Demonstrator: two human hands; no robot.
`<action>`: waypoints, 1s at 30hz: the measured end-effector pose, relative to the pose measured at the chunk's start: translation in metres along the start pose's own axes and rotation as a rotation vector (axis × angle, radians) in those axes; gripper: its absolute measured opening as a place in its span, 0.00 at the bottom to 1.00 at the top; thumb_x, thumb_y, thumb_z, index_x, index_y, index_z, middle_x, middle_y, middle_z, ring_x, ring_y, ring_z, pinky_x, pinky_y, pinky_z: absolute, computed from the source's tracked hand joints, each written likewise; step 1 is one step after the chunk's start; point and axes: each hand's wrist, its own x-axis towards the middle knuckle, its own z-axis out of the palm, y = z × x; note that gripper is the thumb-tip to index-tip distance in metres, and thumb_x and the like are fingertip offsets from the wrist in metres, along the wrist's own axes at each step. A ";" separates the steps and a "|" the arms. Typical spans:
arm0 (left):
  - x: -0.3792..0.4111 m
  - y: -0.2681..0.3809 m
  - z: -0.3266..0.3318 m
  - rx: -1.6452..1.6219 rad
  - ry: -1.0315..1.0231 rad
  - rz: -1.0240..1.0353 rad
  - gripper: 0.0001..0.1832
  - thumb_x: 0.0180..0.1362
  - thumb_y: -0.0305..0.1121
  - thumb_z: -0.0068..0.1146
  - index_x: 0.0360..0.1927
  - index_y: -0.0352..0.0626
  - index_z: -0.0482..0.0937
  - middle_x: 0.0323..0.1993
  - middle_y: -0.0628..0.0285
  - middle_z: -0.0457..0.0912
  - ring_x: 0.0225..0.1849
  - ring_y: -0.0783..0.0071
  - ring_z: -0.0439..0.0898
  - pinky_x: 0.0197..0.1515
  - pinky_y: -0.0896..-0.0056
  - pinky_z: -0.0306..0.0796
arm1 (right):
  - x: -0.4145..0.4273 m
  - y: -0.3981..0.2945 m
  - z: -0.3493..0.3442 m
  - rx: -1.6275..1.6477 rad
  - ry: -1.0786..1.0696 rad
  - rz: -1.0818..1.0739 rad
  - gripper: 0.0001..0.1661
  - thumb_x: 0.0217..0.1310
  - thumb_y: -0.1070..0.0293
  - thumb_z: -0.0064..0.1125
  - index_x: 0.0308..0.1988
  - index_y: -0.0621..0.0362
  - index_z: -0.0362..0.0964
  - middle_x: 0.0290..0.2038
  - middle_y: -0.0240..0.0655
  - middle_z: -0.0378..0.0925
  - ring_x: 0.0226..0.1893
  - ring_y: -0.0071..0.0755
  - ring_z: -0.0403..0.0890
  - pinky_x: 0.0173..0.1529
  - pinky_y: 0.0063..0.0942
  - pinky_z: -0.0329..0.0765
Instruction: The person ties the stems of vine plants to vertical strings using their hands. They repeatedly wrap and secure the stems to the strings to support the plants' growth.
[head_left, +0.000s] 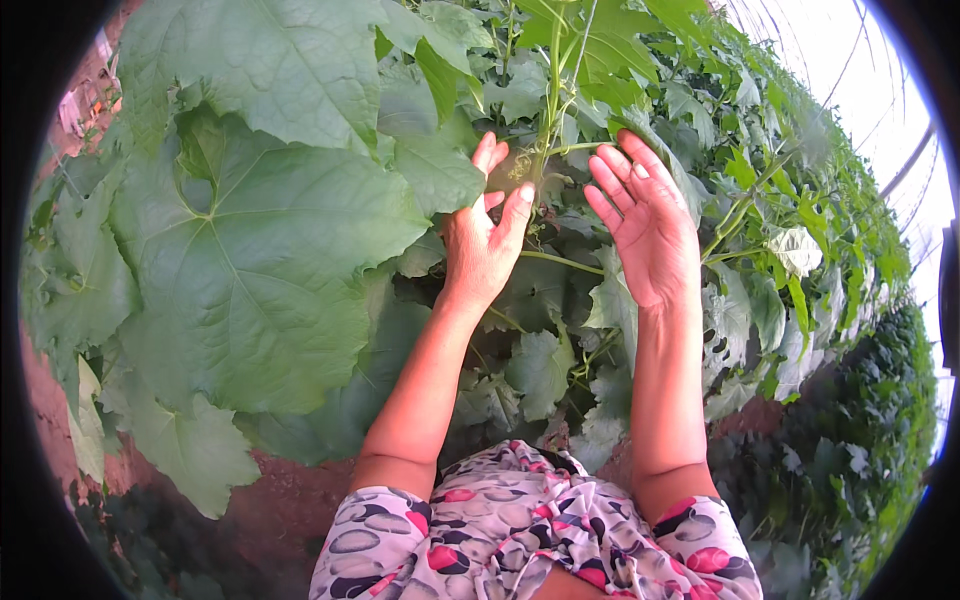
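Observation:
My left hand (487, 225) is raised just left of a green climbing vine stem (553, 97), its fingers apart and the fingertips partly behind a leaf edge. To the right of the stem, my right hand (645, 210) is up with its palm showing and fingers spread, holding nothing. A leaf (660, 150) leans against the backs of its fingers. Curly tendrils (519, 166) cling to the stem between the hands, and a thin string (586, 37) runs up beside it. A leaf stalk (577, 148) reaches from the stem towards my right fingers.
Very large lobed leaves (240, 255) fill the left side close by. Dense vine foliage (787, 172) stretches away at right, with a dry, pale curled leaf (795, 251) among it. Reddish soil (292, 499) shows low at left. Curved framework (907, 161) stands against bright light at upper right.

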 end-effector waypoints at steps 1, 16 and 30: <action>0.011 -0.006 0.001 -0.086 -0.095 -0.064 0.32 0.60 0.39 0.56 0.64 0.36 0.60 0.55 0.52 0.73 0.47 0.66 0.78 0.49 0.70 0.70 | 0.003 0.001 0.001 -0.026 0.010 -0.018 0.31 0.64 0.67 0.48 0.63 0.66 0.54 0.56 0.45 0.69 0.55 0.36 0.73 0.59 0.35 0.71; -0.029 0.039 0.003 0.042 0.091 -0.064 0.08 0.52 0.20 0.61 0.31 0.37 0.72 0.21 0.65 0.76 0.20 0.84 0.70 0.23 0.79 0.64 | -0.014 -0.014 0.043 -0.607 -0.074 -0.249 0.18 0.62 0.65 0.59 0.48 0.63 0.72 0.36 0.27 0.77 0.35 0.15 0.74 0.37 0.17 0.70; -0.036 0.051 0.002 -0.058 -0.054 -0.102 0.07 0.57 0.27 0.61 0.33 0.35 0.74 0.27 0.68 0.78 0.26 0.88 0.71 0.28 0.83 0.67 | -0.003 -0.029 0.034 -0.703 -0.294 -0.260 0.09 0.55 0.69 0.57 0.26 0.62 0.69 0.16 0.27 0.68 0.17 0.12 0.67 0.22 0.17 0.66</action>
